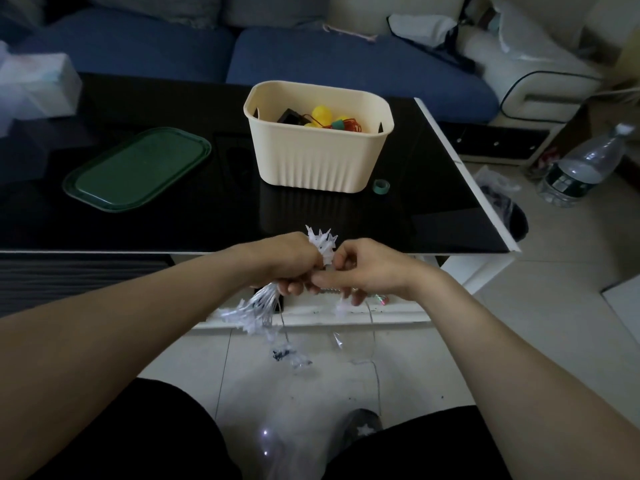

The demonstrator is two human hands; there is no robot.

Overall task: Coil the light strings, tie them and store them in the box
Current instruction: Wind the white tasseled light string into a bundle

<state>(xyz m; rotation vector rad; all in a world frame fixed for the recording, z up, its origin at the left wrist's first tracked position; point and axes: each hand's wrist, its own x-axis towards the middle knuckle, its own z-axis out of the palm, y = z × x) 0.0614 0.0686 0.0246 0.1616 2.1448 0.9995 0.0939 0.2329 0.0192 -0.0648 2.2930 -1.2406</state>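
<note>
My left hand (287, 263) grips a coiled bundle of white star-shaped lights (322, 245) in front of the table's near edge; star tips stick out above my fist and more stars (252, 315) hang below it. My right hand (356, 268) pinches the wire of the same string right beside the bundle. A loose thin wire (372, 327) trails down to the floor between my knees. The cream ribbed box (311, 161) stands on the black table (194, 216) and holds a coloured ball light string (325, 119).
A green lid (138, 168) lies on the table left of the box. A small green tape roll (381, 186) sits by the box's right corner. A blue sofa is behind the table. A water bottle (581, 168) and a bin stand on the floor at right.
</note>
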